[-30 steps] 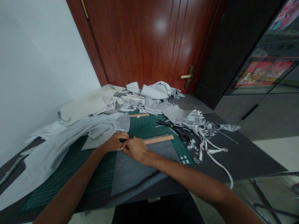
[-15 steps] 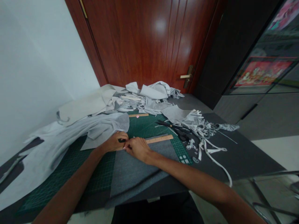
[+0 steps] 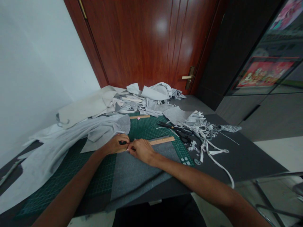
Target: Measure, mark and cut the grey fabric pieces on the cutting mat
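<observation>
A dark grey felt sheet (image 3: pixel 137 173) lies on a green cutting mat (image 3: pixel 151 127). A wooden ruler (image 3: pixel 162 140) rests along the felt's far edge. My left hand (image 3: pixel 115 144) is closed around a small dark tool at the ruler's left end. My right hand (image 3: pixel 140 150) lies on the ruler and felt beside it, fingers curled and pressing down, fingertips touching my left hand.
Pale grey fabric (image 3: pixel 59 142) is heaped at the left and back. Black scissors (image 3: pixel 176 129) and a tangle of white strips (image 3: pixel 205 138) lie to the right. A second wooden ruler (image 3: pixel 139 117) sits at the mat's far edge. A red door (image 3: pixel 146 41) stands behind.
My right hand has slid slightly right along the ruler. My left hand has stayed in place.
</observation>
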`<state>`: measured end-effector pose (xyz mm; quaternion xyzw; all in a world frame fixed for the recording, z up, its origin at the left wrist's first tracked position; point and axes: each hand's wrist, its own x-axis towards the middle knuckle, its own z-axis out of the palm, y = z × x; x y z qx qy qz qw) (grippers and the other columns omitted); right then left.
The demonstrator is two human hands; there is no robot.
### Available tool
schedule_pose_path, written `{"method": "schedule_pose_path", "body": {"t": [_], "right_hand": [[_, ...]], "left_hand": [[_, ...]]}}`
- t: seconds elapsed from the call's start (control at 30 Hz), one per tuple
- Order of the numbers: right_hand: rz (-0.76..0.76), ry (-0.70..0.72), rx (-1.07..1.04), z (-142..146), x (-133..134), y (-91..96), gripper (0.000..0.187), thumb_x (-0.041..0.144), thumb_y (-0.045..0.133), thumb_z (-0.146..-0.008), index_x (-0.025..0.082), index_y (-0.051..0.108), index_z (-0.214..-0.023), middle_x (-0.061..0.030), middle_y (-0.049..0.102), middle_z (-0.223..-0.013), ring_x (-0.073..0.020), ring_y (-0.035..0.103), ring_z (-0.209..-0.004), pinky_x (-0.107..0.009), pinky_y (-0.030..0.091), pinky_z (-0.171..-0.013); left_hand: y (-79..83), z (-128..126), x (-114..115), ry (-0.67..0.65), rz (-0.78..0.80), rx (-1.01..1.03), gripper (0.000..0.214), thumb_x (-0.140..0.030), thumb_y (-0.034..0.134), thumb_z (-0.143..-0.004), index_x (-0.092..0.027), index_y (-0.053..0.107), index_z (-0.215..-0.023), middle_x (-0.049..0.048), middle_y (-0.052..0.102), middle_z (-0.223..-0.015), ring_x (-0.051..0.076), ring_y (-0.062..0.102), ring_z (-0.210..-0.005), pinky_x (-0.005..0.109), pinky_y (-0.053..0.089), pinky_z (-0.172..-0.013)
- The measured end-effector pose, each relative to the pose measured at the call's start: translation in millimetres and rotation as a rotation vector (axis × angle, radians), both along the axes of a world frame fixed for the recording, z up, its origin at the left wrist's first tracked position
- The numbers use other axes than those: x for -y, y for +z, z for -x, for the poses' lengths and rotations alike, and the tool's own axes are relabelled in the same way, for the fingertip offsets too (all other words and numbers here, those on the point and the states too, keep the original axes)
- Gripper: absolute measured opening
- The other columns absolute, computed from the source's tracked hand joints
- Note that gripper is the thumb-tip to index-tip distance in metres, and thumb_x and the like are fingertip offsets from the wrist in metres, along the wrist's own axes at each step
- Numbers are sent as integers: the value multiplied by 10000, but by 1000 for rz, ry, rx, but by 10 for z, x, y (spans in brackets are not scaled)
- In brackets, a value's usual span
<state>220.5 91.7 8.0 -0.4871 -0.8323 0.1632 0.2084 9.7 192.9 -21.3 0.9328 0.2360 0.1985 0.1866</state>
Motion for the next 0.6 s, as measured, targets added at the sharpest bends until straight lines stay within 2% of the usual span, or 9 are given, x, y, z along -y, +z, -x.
{"method": "schedule_pose_path", "body": {"t": [0.17,0.43,0.6], "right_hand": [[-3,7,-1,24,-7,2,193,276,631,-972,241,798,-1064,-46,803,-1057,-213,735,-995,-264,479,-798],[12,1,40,145,-14,36,197,252,620,-968,227,799,-1046,-66,806,-1041,-222,739,-1011,-273,494,-824],[11,1,64,210,-6,53,202,233,618,-964,244,793,-1063,-60,804,-1062,-222,734,-1036,-280,502,-842]], "left_hand": [[-8,-8,3,25,-11,-3,352,-465,613,-953,-205,674,-722,0,688,-756,158,630,-751,299,407,-859],[-22,-23,-2,-2,-20,-5,306,-415,600,-909,-203,599,-688,7,642,-716,168,591,-716,294,421,-772],[-31,-25,0,53,-9,-20,277,-390,584,-892,-204,585,-687,4,633,-703,172,575,-710,292,425,-757]]}}
